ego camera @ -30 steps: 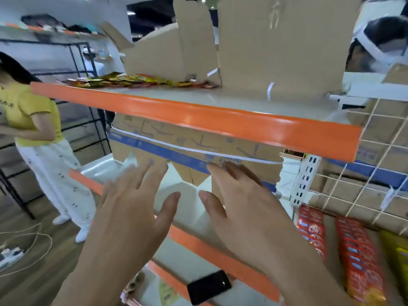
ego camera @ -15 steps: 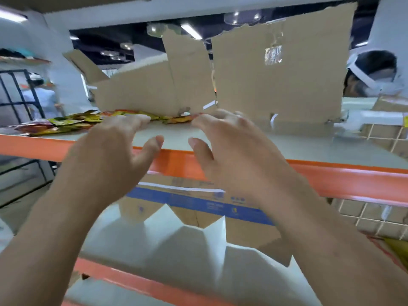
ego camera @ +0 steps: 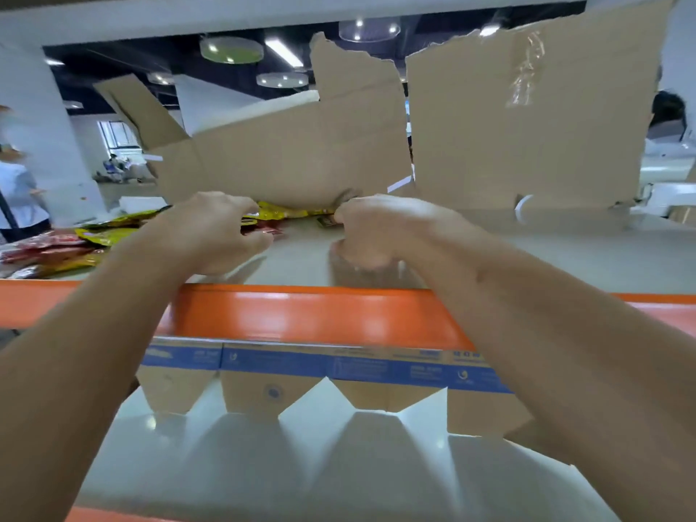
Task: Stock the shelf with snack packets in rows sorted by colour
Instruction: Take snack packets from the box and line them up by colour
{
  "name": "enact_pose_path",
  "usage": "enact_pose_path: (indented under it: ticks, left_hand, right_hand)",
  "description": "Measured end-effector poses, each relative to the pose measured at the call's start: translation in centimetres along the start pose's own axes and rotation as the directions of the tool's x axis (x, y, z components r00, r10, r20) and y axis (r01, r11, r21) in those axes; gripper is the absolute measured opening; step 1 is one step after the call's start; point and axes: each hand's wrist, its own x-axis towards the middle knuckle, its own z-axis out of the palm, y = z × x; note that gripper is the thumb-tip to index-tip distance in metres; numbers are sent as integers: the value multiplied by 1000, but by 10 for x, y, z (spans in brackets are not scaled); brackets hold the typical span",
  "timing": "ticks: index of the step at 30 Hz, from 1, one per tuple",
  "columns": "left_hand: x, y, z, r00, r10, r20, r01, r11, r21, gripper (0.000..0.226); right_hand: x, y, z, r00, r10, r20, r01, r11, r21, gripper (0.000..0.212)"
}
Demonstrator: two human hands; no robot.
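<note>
On the upper shelf (ego camera: 565,254), behind its orange front rail (ego camera: 301,314), both bare forearms reached in side by side. The left grip (ego camera: 214,231) (a bare hand, like its partner) lay knuckles up with the fingers curled down and the thumb below them. The end of a red packet (ego camera: 266,230) showed between fingertips and thumb, so it seemed to pinch that packet. The right grip (ego camera: 376,231) was just beside it, fingers curled tight. Its foremost fingertip touched a small dark-labelled packet (ego camera: 326,221), but I could not tell whether that packet was actually held, since the picture was blurred there.

The loose snack packets (ego camera: 86,243) lay flat in a jumbled spread along the left part of the shelf, yellow and red mixed together and not in rows. A yellow packet (ego camera: 286,212) lay between the two grips at the back, against the foot of a torn cardboard sheet (ego camera: 282,163). A second, taller cardboard sheet (ego camera: 527,126) stood to the right of it, with a narrow gap between them.

Below the rail, a cardboard strip with a blue band (ego camera: 320,367) hung down in jagged points over the lower shelf (ego camera: 301,465). A person in a pale top (ego camera: 19,190) stood at the far left.
</note>
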Motion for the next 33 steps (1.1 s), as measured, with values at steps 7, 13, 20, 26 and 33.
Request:
enact_pose_path:
  ticks: [7,13,20,26,33]
  left_hand:
    - [23,-6,18,975,109,192,-118,992,34,47]
    - [19,-4,18,964,188,185,-199,979,38,47]
    - [13,-3,18,966,242,87,-240,970,-31,37]
    - [16,-7,23,960,273,66,-271,962,-39,39]
    - [18,-11,26,961,247,124,-251,968,21,57]
  right_hand:
    - [42,-13,-12,998,44,33,-42,997,-70,17]
    - [60,-3,2,986,39,165,-25,996,-84,46]
    - [64,-1,1,992,53,114,-46,997,-62,36]
    - [65,-6,6,997,25,78,-26,1000,10,39]
    - [56,-2,5,989,104,105,-103,994,-21,17]
